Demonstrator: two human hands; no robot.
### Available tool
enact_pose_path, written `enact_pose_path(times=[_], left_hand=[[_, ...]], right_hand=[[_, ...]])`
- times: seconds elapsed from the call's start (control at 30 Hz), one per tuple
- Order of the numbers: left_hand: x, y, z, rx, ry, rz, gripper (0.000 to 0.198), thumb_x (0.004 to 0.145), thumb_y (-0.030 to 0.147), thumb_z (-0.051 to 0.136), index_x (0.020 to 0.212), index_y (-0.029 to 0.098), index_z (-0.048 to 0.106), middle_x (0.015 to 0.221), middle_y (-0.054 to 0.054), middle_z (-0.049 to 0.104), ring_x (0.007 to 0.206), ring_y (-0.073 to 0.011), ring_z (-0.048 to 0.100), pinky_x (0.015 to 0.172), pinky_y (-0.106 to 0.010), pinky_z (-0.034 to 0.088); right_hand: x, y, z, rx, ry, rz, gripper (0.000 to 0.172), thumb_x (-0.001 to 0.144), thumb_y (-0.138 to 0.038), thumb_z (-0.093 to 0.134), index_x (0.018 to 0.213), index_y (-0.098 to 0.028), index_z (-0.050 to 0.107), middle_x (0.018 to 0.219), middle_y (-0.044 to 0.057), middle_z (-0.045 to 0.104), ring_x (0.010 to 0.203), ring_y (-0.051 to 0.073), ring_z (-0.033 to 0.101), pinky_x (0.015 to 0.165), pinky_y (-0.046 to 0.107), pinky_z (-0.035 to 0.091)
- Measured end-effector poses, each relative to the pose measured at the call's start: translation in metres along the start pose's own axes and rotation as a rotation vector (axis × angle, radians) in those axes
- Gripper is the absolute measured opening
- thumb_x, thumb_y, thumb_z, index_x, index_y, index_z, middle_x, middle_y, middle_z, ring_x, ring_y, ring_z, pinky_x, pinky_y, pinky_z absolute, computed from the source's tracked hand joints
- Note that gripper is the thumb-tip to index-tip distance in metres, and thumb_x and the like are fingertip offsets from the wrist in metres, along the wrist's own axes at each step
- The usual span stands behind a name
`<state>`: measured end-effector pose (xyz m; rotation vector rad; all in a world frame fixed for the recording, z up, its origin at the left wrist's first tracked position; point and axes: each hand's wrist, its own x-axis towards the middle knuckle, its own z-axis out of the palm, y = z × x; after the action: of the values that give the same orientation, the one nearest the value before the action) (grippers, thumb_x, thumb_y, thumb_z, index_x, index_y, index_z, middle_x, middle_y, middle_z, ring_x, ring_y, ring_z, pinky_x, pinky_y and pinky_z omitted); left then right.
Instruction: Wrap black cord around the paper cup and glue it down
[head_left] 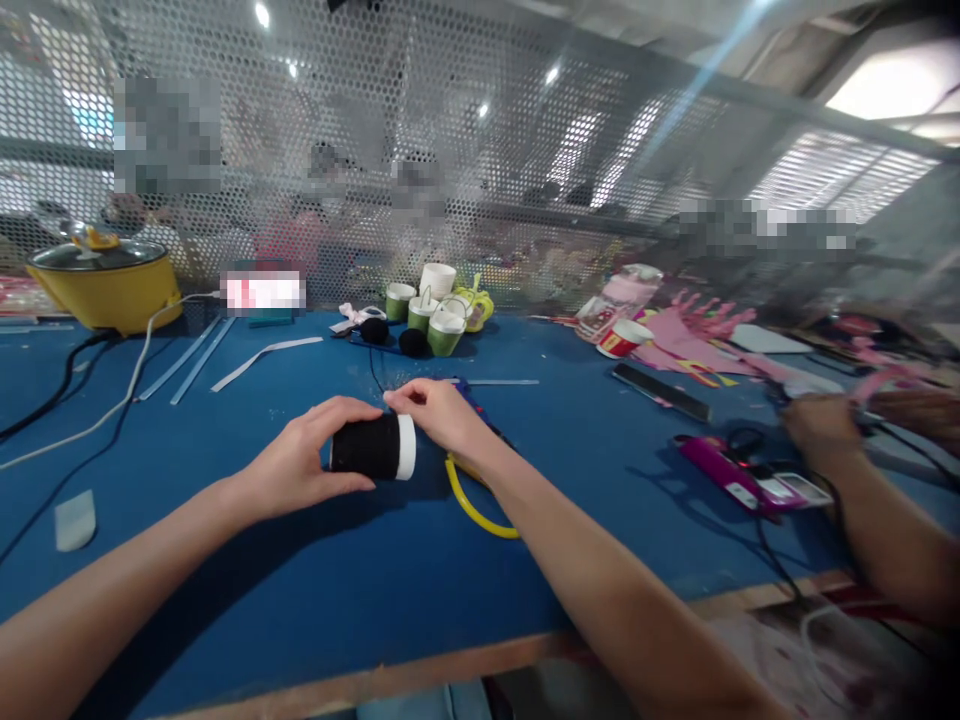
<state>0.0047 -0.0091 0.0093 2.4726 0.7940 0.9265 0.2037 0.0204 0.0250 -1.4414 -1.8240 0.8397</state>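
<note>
My left hand (304, 458) is wrapped round a small black cylinder with a white end band, like a cup (367, 447) lying on its side, held above the blue table. My right hand (431, 405) is closed in a pinch at the cylinder's upper right edge; what its fingertips hold is too small to make out. A thin dark strand (375, 372) runs from near those fingertips back toward two black balls (412, 343). Under my right wrist lies a tool with a yellow curved handle (476, 515), partly hidden by the arm.
Green-and-white cups (446, 330) stand behind my hands. A yellow electric pot (112, 285) is at the left, with cables and pale strips. To the right are a dark bar (660, 392), a purple power strip (727, 475), pink sheets (679, 340) and another person's hand (825, 430).
</note>
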Motion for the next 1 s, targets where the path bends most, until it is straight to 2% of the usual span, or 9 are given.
enact_pose_path(times=[0.1,0.27,0.33,0.4,0.57,0.63,0.8,0.9,1.0], left_hand=[[0.000,-0.003,-0.001,0.065,0.053,-0.001,0.045,0.076,0.027,0.063,0.116,0.018,0.043,0.117,-0.012,0.049,0.110,-0.0245,0.048,0.093,-0.041,0.041],[-0.001,-0.008,0.004,0.175,0.069,0.026,0.043,0.076,0.024,0.061,0.115,0.018,0.043,0.116,-0.013,0.049,0.109,-0.0254,0.047,0.091,-0.043,0.041],[-0.002,-0.008,0.005,0.210,0.050,0.039,0.044,0.076,0.025,0.061,0.115,0.018,0.042,0.117,-0.013,0.049,0.109,-0.0259,0.047,0.091,-0.044,0.039],[-0.002,-0.007,0.004,0.221,0.029,0.008,0.049,0.076,0.030,0.062,0.118,0.018,0.040,0.118,-0.013,0.050,0.110,-0.0267,0.047,0.091,-0.045,0.039],[0.000,-0.009,0.001,0.143,-0.018,-0.176,0.057,0.072,0.043,0.063,0.119,0.018,0.040,0.116,-0.012,0.055,0.105,-0.0283,0.053,0.086,-0.045,0.042],[0.000,-0.009,0.000,0.093,-0.030,-0.193,0.054,0.072,0.041,0.062,0.116,0.017,0.043,0.114,-0.012,0.056,0.102,-0.0269,0.055,0.085,-0.043,0.044],[0.001,-0.004,0.000,0.082,-0.066,-0.152,0.051,0.071,0.037,0.063,0.114,0.016,0.046,0.111,-0.010,0.058,0.099,-0.0251,0.056,0.084,-0.039,0.045],[0.001,-0.002,0.001,0.101,-0.099,-0.126,0.051,0.071,0.036,0.063,0.115,0.018,0.045,0.111,-0.010,0.057,0.100,-0.0252,0.056,0.084,-0.040,0.045],[0.000,-0.003,0.002,0.113,-0.104,-0.120,0.052,0.070,0.033,0.064,0.116,0.020,0.043,0.115,-0.010,0.056,0.104,-0.0261,0.054,0.087,-0.042,0.043]], right_hand=[[-0.004,-0.009,-0.011,-0.035,0.038,0.018,0.038,0.076,-0.050,0.051,0.058,-0.017,0.053,0.054,-0.002,0.048,0.052,0.010,0.042,0.053,0.026,0.031],[-0.015,-0.015,-0.013,0.157,-0.167,0.081,0.034,0.072,-0.047,0.056,0.059,-0.016,0.053,0.054,-0.002,0.048,0.050,0.009,0.040,0.049,0.024,0.030],[-0.019,-0.011,-0.008,0.240,-0.182,0.100,0.029,0.069,-0.043,0.060,0.061,-0.016,0.053,0.054,-0.003,0.047,0.051,0.009,0.040,0.050,0.024,0.030],[-0.022,-0.007,-0.003,0.281,-0.155,0.089,0.025,0.070,-0.040,0.058,0.064,-0.016,0.053,0.056,-0.003,0.047,0.051,0.009,0.040,0.050,0.024,0.030],[-0.030,0.000,0.003,0.167,-0.144,-0.055,0.023,0.074,-0.038,0.054,0.065,-0.017,0.054,0.057,-0.003,0.046,0.052,0.009,0.037,0.050,0.024,0.030],[-0.031,0.001,0.002,0.152,-0.157,-0.074,0.024,0.076,-0.038,0.053,0.066,-0.017,0.053,0.058,-0.003,0.046,0.053,0.009,0.039,0.051,0.024,0.031],[-0.026,-0.001,-0.003,0.156,-0.002,-0.070,0.029,0.082,-0.045,0.046,0.083,-0.018,0.054,0.080,0.004,0.059,0.075,0.014,0.053,0.066,0.027,0.040],[-0.017,-0.005,-0.003,0.227,-0.132,-0.022,0.038,0.086,-0.049,0.037,0.096,-0.018,0.057,0.096,0.008,0.062,0.092,0.017,0.055,0.076,0.030,0.041],[-0.003,-0.012,0.000,0.278,-0.252,0.067,0.048,0.087,-0.052,0.033,0.088,-0.014,0.062,0.095,0.009,0.064,0.091,0.017,0.056,0.075,0.029,0.041]])
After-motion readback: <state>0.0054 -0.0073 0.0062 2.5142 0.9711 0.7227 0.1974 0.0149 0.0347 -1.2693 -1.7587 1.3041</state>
